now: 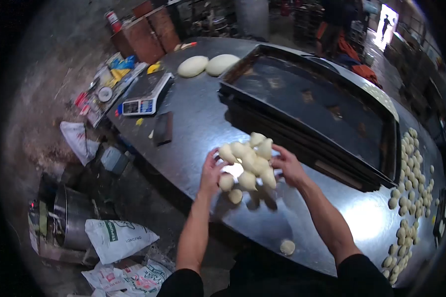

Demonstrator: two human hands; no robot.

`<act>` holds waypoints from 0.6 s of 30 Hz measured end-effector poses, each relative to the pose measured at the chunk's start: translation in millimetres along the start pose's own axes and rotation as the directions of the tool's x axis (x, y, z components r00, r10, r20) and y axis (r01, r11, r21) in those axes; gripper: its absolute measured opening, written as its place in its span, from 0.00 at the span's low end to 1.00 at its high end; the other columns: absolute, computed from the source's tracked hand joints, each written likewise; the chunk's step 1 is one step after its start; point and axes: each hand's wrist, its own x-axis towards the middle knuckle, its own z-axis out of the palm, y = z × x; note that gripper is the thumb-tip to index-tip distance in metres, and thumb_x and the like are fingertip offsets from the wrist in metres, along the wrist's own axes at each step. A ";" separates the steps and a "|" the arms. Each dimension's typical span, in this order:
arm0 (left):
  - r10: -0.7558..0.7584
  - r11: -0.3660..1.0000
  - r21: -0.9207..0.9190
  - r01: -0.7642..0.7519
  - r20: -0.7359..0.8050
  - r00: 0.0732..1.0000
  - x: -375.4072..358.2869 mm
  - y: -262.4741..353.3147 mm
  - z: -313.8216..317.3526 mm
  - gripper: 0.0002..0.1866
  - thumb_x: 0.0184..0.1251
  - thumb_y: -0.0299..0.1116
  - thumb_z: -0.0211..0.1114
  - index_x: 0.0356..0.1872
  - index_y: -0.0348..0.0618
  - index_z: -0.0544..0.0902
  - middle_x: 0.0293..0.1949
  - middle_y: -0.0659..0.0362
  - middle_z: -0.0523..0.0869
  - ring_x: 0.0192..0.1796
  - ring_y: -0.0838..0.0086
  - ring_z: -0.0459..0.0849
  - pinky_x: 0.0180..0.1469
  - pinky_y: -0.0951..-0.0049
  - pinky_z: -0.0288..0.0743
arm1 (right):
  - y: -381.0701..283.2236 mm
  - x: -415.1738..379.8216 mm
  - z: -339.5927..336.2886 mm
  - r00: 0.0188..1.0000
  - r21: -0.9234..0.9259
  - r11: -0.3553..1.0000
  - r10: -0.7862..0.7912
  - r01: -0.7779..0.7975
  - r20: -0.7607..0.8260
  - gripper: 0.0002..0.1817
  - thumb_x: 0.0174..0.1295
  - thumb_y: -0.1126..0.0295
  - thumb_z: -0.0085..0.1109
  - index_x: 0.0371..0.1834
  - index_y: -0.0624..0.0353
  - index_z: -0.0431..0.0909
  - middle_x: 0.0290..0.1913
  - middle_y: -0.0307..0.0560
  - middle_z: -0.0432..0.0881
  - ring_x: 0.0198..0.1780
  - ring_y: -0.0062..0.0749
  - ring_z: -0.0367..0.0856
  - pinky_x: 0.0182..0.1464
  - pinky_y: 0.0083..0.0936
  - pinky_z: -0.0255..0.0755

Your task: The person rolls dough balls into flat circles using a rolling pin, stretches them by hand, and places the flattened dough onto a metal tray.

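At the centre of the frame, the left hand (211,172) and the right hand (288,167), fingers curved, hold a cluster of dough balls (250,162) between them, over the metal table (191,141). If their side pressure becomes uneven, outer balls could perhaps fall.

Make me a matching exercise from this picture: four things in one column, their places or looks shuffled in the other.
Things
1. Dough cluster
2. Scale
3. Large tray
4. Two big dough lumps

Places or looks
A. By the left edge of the table, with a display panel
B. Side by side, near the table's far edge
C. Between the left hand and the right hand
D. Black, rectangular, with a raised rim

Pairs: 1-C, 2-A, 3-D, 4-B
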 end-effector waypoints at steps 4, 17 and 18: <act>0.059 0.641 0.760 0.110 -0.192 0.980 54.9 -17.5 -156.9 0.25 0.70 0.29 0.58 0.68 0.40 0.71 0.49 0.55 0.83 0.51 0.70 0.82 0.54 0.71 0.76 | 68.1 95.4 -23.6 0.901 -0.807 0.590 -0.360 0.020 -0.241 0.21 0.64 0.71 0.57 0.61 0.59 0.76 0.43 0.55 0.86 0.40 0.46 0.85 0.41 0.40 0.78; 0.407 0.507 0.859 -0.074 -0.163 0.899 -108.6 -42.9 -79.1 0.16 0.68 0.27 0.58 0.55 0.34 0.79 0.60 0.45 0.76 0.58 0.57 0.78 0.55 0.64 0.76 | 121.7 -190.7 11.4 0.940 -0.764 0.608 0.340 -0.218 0.003 0.17 0.61 0.55 0.59 0.42 0.57 0.78 0.41 0.56 0.81 0.43 0.43 0.82 0.48 0.37 0.75; 0.411 0.457 0.879 -0.137 -0.072 0.909 -113.9 -45.7 -67.4 0.16 0.69 0.27 0.57 0.56 0.34 0.78 0.62 0.45 0.75 0.59 0.58 0.77 0.56 0.64 0.76 | 84.8 -174.5 24.5 0.923 -0.676 0.677 0.385 -0.290 -0.009 0.16 0.63 0.57 0.58 0.44 0.59 0.79 0.39 0.55 0.82 0.41 0.39 0.82 0.45 0.34 0.75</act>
